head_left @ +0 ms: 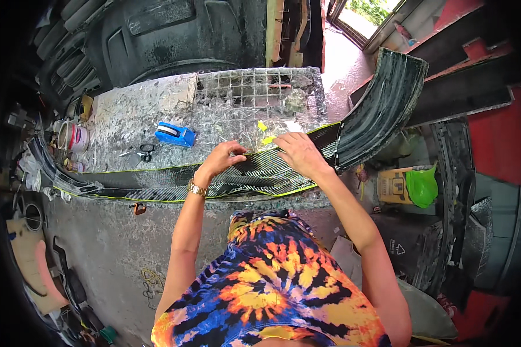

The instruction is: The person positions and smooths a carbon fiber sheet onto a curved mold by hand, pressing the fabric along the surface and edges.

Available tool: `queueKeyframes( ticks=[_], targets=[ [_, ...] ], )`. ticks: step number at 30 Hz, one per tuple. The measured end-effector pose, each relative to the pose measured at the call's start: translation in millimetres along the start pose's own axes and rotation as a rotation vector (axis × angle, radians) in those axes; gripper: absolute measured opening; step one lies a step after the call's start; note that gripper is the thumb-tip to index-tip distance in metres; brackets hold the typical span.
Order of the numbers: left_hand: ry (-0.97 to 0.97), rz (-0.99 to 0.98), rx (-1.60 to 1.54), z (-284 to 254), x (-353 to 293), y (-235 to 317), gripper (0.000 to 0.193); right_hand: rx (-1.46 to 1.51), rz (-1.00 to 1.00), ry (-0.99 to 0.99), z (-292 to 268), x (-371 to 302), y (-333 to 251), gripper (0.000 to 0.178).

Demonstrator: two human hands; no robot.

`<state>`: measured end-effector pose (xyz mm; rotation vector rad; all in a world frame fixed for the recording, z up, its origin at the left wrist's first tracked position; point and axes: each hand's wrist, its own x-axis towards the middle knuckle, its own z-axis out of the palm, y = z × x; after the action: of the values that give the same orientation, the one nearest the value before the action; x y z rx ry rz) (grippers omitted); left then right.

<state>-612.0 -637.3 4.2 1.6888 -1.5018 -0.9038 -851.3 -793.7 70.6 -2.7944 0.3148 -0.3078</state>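
Note:
A long strip of black woven carbon fibre cloth [255,168] with yellow edges lies along a curved black mould [382,110] on the workbench. My left hand [221,158], with a gold watch at its wrist, is closed at the cloth's far edge, thumb and fingers curled together there. To its right, my right hand [301,154] lies over the cloth with fingers stretched out toward the far edge. Small yellow tape scraps [265,139] lie just beyond the right fingertips. The undersides of both hands are hidden.
On the rough, resin-spattered workbench [121,110] are a blue tape dispenser [175,135], black-handled scissors [146,151] and a white tub [78,137]. A large dark moulded panel [173,34] stands behind it. A green bag [422,186] sits at the right; black hoses lie lower left.

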Motion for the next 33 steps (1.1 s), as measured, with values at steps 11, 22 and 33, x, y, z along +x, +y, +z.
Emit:
queueKeyframes(
  ticks=[11,22,33],
  targets=[
    [0.020,-0.072,0.077,8.2,3.2,-8.1,0.019,0.043,0.075,-0.201,28.4,30.5,3.9,0.015],
    [-0.006,-0.060,0.138,2.7,10.2,6.3,0.018,0.110,0.097,-0.160,28.4,30.3,6.2,0.014],
    [-0.119,-0.060,0.217,10.6,24.8,13.4,0.025,0.139,0.002,0.099,14.0,0.4,-18.3,0.022]
  ],
)
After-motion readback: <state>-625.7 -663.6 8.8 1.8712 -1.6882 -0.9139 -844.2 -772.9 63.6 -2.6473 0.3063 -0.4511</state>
